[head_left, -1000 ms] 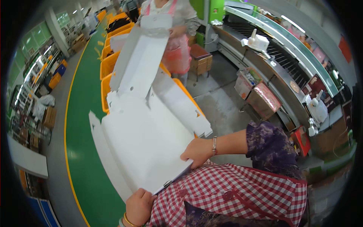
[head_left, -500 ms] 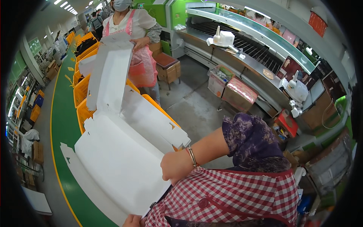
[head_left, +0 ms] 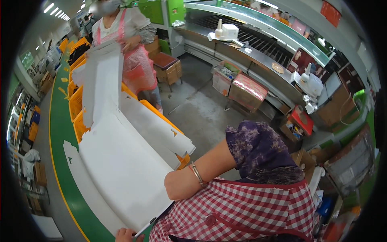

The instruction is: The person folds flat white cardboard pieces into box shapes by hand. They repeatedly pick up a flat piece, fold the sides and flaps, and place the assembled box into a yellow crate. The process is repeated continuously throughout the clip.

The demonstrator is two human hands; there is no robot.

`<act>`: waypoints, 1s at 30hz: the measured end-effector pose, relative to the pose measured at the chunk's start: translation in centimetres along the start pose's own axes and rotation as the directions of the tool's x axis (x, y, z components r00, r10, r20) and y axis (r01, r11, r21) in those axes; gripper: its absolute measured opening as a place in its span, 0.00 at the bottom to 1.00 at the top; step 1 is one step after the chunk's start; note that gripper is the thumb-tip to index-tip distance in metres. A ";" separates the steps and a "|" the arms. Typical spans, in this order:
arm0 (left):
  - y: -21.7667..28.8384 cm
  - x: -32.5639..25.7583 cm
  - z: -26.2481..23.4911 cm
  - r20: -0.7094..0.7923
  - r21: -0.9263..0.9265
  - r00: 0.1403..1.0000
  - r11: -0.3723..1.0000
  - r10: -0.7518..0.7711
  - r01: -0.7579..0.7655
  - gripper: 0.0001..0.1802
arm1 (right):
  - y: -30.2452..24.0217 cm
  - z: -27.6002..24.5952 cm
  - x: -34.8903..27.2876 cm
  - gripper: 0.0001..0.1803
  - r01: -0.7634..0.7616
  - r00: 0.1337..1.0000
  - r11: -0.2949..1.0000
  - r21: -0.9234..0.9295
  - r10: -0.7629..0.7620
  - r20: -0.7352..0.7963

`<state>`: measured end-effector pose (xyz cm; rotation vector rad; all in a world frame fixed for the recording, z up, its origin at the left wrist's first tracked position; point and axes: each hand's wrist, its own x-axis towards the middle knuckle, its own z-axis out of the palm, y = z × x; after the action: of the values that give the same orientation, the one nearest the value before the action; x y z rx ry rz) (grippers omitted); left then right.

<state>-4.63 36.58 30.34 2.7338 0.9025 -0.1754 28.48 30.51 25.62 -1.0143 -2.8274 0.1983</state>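
A large white cardboard box blank [head_left: 125, 165] with cut slots and side flaps stretches away from my body over yellow crates. My right hand [head_left: 179, 184] is closed in a fist at its near right edge; the fingertips are hidden beneath. My left hand [head_left: 125, 234], partly cut off by the lower rim, has its fingers bent over the near edge of the blank. Close to that hand a small dark piece [head_left: 152, 220] shows at the edge. A co-worker's hand [head_left: 131, 43] rests on the far end of another grey-white cardboard panel [head_left: 102, 80].
Yellow crates [head_left: 75, 105] line a green conveyor belt [head_left: 56, 121] on the left. At the right runs a machine with a roller bed [head_left: 258, 38], a white squeeze bottle [head_left: 219, 29] on its ledge. Cartons [head_left: 248, 92] and a wooden stool [head_left: 167, 68] stand on the floor.
The view has swung slightly, shifting the surroundings left. My hands keep their places on the cardboard, and the co-worker still touches the far panel.
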 end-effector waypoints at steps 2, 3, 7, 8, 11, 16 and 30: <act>-0.4 0.5 -0.1 0.019 -0.014 1.000 1.000 0.012 -0.012 0.11 | 0.1 0.0 -0.1 0.10 -0.010 1.000 1.000 0.017 0.010 -0.011; -0.6 0.8 -0.3 0.033 -0.023 0.999 1.000 0.015 -0.014 0.12 | 0.2 0.1 -0.2 0.11 -0.021 1.000 1.000 0.014 0.021 -0.001; -0.2 1.7 0.0 0.122 -0.103 0.985 0.985 -0.125 0.138 0.16 | 0.4 0.2 -0.6 0.12 -0.048 0.999 0.999 0.007 0.048 0.018; -0.1 1.9 0.1 0.135 -0.077 0.983 0.987 -0.127 0.138 0.17 | 0.4 0.2 -0.7 0.12 -0.052 0.999 0.999 0.007 0.052 0.018; 0.0 2.4 0.2 0.136 -0.036 0.982 0.989 -0.134 0.140 0.19 | 0.6 -0.2 -1.1 0.13 -0.073 0.997 0.997 0.026 0.072 0.026; 0.8 2.8 0.0 0.131 -0.040 0.971 0.977 -0.202 0.209 0.20 | 0.8 -0.4 -1.5 0.13 -0.084 0.996 0.995 0.057 0.082 0.036; -0.3 0.8 -0.4 0.083 -0.309 0.977 0.927 -0.197 0.213 0.08 | 1.6 0.4 -0.8 0.12 -0.075 0.995 0.983 0.168 0.064 0.070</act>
<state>-4.20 37.39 30.52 2.3295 1.0980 -0.1257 30.06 31.22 24.93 -1.0869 -2.7747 0.4806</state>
